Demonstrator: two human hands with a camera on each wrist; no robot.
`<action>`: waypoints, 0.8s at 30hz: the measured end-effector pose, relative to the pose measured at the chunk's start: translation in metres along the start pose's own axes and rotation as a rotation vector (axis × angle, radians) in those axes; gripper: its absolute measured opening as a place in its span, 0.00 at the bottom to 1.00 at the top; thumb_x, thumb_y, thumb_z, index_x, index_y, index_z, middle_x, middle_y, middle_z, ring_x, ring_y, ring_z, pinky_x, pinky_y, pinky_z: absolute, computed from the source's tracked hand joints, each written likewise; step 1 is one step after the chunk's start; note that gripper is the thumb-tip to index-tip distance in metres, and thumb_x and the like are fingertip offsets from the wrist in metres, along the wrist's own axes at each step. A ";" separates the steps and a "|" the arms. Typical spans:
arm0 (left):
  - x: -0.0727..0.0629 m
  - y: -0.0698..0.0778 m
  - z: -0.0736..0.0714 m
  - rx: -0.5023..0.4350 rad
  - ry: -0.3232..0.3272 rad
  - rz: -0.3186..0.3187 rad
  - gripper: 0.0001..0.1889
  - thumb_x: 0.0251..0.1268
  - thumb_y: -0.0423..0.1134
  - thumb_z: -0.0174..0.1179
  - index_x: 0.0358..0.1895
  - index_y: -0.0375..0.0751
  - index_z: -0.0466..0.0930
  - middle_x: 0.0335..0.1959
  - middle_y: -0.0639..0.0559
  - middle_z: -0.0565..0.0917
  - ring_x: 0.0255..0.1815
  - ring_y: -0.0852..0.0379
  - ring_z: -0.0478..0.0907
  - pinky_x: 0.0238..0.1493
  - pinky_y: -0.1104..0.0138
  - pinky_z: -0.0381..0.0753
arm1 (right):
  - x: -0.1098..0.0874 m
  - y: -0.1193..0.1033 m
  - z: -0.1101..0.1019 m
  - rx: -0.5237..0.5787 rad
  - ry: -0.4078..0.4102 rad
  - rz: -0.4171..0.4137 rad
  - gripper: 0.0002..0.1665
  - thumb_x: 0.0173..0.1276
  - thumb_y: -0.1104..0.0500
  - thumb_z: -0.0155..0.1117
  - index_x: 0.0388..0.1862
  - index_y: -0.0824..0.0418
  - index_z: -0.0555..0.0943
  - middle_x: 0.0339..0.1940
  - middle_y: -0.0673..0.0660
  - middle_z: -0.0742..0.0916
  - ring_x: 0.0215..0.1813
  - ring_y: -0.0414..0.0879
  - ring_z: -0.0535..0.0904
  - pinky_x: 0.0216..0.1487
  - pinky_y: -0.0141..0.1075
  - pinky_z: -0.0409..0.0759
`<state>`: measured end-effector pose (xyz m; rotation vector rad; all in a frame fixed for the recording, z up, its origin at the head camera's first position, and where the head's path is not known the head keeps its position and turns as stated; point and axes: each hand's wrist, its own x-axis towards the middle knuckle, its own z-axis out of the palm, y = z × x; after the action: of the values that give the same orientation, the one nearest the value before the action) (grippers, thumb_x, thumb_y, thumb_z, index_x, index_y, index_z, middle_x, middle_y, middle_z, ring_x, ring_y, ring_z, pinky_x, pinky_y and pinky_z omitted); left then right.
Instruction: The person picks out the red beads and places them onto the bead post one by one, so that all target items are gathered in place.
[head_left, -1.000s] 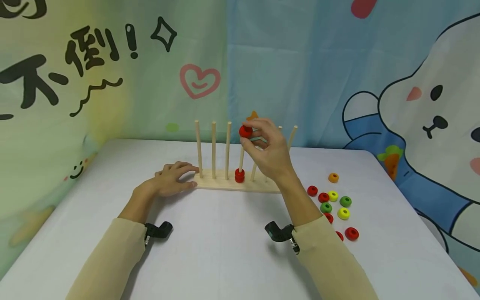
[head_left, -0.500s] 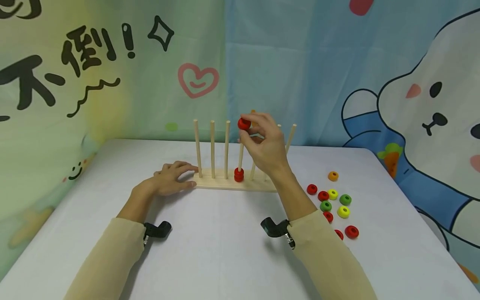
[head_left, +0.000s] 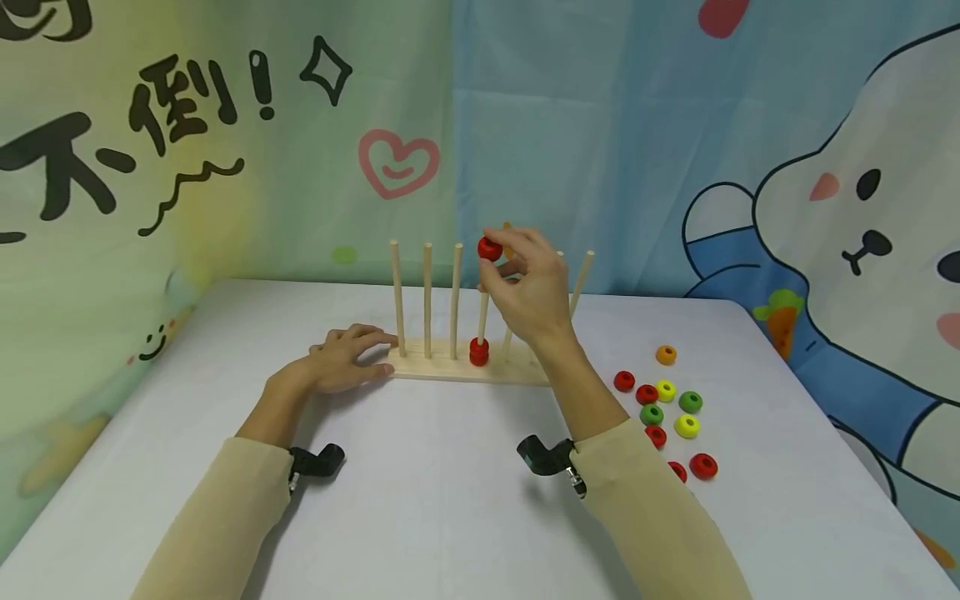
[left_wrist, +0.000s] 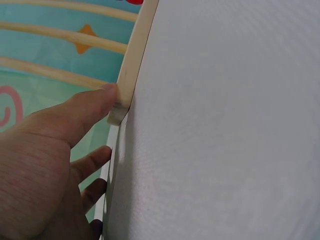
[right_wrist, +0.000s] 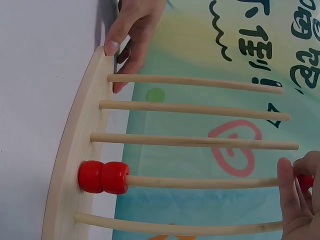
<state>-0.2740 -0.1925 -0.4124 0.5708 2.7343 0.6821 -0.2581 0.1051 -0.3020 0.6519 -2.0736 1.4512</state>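
A wooden peg board [head_left: 450, 369] with a row of upright pegs stands across the table. Two red beads [head_left: 479, 352] are stacked at the foot of its fourth peg from the left. My right hand [head_left: 532, 287] pinches another red bead [head_left: 490, 248] between thumb and fingertips, right at that peg's top. In the right wrist view, fingers partly cover this bead [right_wrist: 305, 181] and the peg tip. My left hand [head_left: 341, 358] holds the board's left end, thumb at the front corner and index finger at the back. The left wrist view shows the thumb [left_wrist: 95, 107] against the end.
Loose beads lie on the white table [head_left: 420, 500] to the right: several red [head_left: 703, 466], two green [head_left: 691, 402], two yellow [head_left: 687, 427] and an orange one [head_left: 666, 355]. My right forearm [head_left: 637, 500] passes beside them. A printed cloth [head_left: 540, 125] hangs behind the table.
My right hand has risen slightly with the red bead, then stayed nearly still at the peg's top. The left hand and the two stacked beads have not moved.
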 end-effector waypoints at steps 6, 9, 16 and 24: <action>-0.001 0.001 0.001 -0.004 0.012 0.015 0.30 0.75 0.60 0.56 0.76 0.58 0.68 0.80 0.42 0.59 0.76 0.25 0.53 0.63 0.27 0.55 | -0.002 -0.002 -0.001 -0.033 0.023 0.007 0.26 0.67 0.66 0.69 0.64 0.58 0.83 0.55 0.57 0.84 0.23 0.49 0.84 0.28 0.33 0.84; -0.002 0.000 0.001 -0.001 0.008 0.002 0.30 0.75 0.60 0.56 0.76 0.58 0.68 0.80 0.42 0.59 0.76 0.26 0.53 0.64 0.28 0.56 | -0.005 -0.002 -0.002 -0.048 0.038 -0.001 0.24 0.68 0.66 0.70 0.63 0.58 0.84 0.54 0.57 0.84 0.22 0.47 0.83 0.27 0.32 0.83; -0.002 0.000 0.001 -0.001 0.009 -0.006 0.31 0.75 0.60 0.55 0.77 0.57 0.67 0.80 0.42 0.59 0.76 0.26 0.53 0.64 0.27 0.55 | -0.012 -0.001 -0.007 -0.042 0.046 -0.030 0.20 0.68 0.65 0.71 0.58 0.60 0.85 0.48 0.57 0.84 0.23 0.47 0.84 0.26 0.34 0.84; -0.002 0.002 0.002 0.000 0.005 -0.010 0.31 0.75 0.61 0.55 0.77 0.58 0.66 0.80 0.42 0.58 0.76 0.26 0.53 0.64 0.28 0.55 | -0.021 -0.005 -0.011 -0.009 0.021 -0.096 0.20 0.67 0.69 0.70 0.58 0.63 0.84 0.50 0.59 0.84 0.26 0.49 0.87 0.29 0.34 0.85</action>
<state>-0.2709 -0.1908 -0.4127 0.5565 2.7401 0.6815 -0.2383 0.1156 -0.3093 0.7202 -2.0035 1.3889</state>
